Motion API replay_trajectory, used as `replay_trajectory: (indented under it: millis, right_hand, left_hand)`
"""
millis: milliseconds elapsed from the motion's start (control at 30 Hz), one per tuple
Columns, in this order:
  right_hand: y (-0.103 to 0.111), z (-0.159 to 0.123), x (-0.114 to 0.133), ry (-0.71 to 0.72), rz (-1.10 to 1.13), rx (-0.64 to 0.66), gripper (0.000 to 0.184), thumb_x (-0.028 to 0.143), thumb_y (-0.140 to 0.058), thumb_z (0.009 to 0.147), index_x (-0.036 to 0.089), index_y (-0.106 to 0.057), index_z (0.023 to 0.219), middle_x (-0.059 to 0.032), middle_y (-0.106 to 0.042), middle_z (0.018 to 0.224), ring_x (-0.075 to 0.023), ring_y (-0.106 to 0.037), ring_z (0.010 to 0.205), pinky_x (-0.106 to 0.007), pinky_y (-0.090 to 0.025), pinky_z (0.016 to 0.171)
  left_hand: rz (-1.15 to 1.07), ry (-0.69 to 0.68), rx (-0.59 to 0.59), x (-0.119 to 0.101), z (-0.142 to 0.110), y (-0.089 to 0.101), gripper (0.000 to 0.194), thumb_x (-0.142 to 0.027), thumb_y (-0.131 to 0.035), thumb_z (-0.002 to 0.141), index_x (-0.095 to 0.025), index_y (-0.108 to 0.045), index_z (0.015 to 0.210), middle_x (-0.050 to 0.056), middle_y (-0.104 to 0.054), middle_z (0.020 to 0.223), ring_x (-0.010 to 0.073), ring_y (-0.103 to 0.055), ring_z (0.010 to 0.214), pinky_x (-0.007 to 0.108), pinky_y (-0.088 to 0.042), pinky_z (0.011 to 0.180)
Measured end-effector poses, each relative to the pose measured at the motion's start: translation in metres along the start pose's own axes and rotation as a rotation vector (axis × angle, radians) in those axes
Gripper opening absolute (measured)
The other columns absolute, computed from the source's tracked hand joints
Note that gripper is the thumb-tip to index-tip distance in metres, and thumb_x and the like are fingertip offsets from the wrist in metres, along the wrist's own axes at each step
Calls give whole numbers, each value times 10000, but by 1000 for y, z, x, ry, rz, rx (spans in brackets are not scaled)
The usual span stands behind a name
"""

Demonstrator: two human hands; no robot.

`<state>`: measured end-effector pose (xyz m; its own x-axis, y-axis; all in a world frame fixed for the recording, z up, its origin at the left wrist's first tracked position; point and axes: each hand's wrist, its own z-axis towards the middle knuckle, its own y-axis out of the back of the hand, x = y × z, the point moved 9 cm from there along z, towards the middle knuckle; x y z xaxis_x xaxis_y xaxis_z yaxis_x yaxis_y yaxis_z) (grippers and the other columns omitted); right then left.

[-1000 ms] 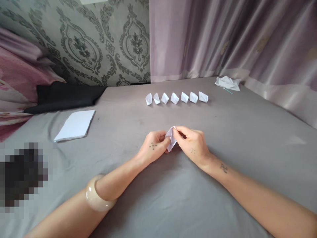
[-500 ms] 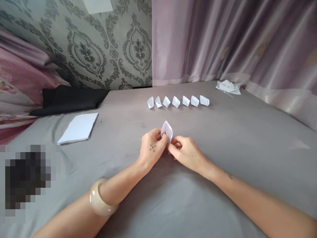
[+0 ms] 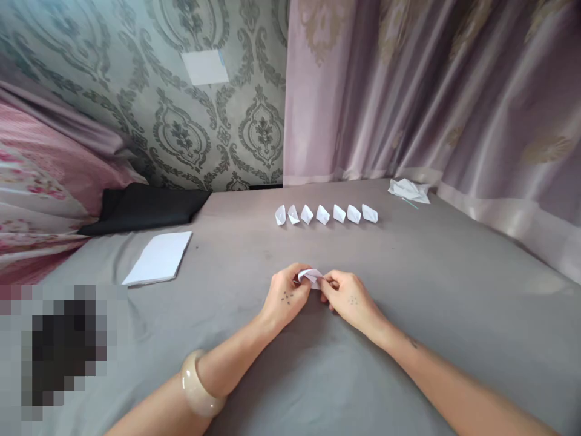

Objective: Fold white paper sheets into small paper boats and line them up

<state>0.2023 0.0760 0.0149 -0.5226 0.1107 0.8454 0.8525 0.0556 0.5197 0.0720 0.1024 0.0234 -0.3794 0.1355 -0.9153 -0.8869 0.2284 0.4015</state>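
Note:
Between my two hands is a small folded white paper boat [image 3: 311,277], tipped so that its folds face up. My left hand [image 3: 289,294] pinches its left side, thumb in front and fingers behind. On the other side, my right hand [image 3: 345,295] grips the right end between thumb and curled fingers. The paper's underside and some fingertips are hidden. Beyond the hands, several similar folded paper boats [image 3: 323,215] stand in a row on the grey cloth [image 3: 254,254].
A stack of white paper [image 3: 160,258] lies at the left, with folded black cloth [image 3: 154,209] behind it. Crumpled white papers [image 3: 408,190] and a thin pale stick [image 3: 411,203] lie at the far right. Curtains [image 3: 345,91] and a patterned wall [image 3: 181,130] border the back.
The paper in my hands has turned from upright to lying flatter, and my right hand now grips its right end. The whole view has tilted upward, showing more wall.

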Motion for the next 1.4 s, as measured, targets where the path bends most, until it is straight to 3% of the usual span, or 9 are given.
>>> replay_trajectory:
  millis: [267,433,633,700,800,1033,1133,1267,1400]
  right_hand:
    - [1,4,-3,-15,-31,13,200,312,-518,787,180,-584,651,16,-600,515,-98,-498,428,-202,-366,431]
    - [0,3,-7,-71,-27,47,136,272,-542,764,181,-583,670,21,-589,486,-98,-503,402,-195,-373,418]
    - [3,1,0,-5,-115,26,183,302,-500,810,189,-595,701,-14,-645,566,-130,-575,477,-230,-414,507]
    - [8,-1,8,71,-179,-52,169,309,-502,823,187,-618,847,-19,-673,640,-150,-607,546,-255,-437,582]
    - [13,-9,27,243,-265,-161,291,295,-508,846,183,-551,1111,-22,-696,760,-160,-621,608,-276,-451,660]
    - [-9,-26,51,653,-636,-41,281,304,-390,953,236,-601,1126,-49,-669,859,-171,-620,718,-268,-409,614]
    - [-13,-25,49,665,-685,-21,312,278,-344,974,225,-650,1004,-48,-659,812,-170,-616,717,-273,-387,606]
    - [-14,-23,54,641,-650,-72,340,272,-340,981,203,-654,870,-51,-656,761,-165,-614,711,-272,-374,629]
    - [-22,-20,62,617,-648,-100,322,254,-359,977,186,-643,843,-58,-660,747,-165,-624,697,-266,-354,607]
  left_hand:
    - [-139,146,172,21,5,-14,357,-176,-413,764,-120,-674,1002,23,-659,677,144,-633,591,234,-490,596]
    - [-68,136,113,12,3,-4,399,-179,-398,783,-130,-635,1101,15,-671,704,128,-627,515,228,-473,569]
    - [-5,94,42,5,3,2,317,-225,-424,823,-124,-673,990,-14,-599,540,127,-597,501,210,-445,543]
    - [-100,155,9,13,4,4,274,-198,-457,792,-121,-667,952,-10,-618,593,106,-587,481,203,-452,533]
    - [-292,265,16,28,7,4,203,-168,-485,760,-114,-650,863,-15,-595,568,93,-558,448,199,-460,487]
    - [-339,334,-3,44,9,18,146,-179,-520,739,-95,-638,745,0,-565,463,81,-497,369,171,-398,387]
    - [-353,324,4,41,8,21,165,-226,-538,765,-96,-640,760,25,-605,544,92,-550,444,177,-440,424]
    - [-548,267,16,26,7,18,177,-211,-570,764,-114,-623,902,60,-670,818,139,-649,727,257,-555,654]
    - [-648,250,-13,21,7,19,210,-122,-579,700,-110,-607,908,46,-663,795,143,-638,732,281,-544,699]
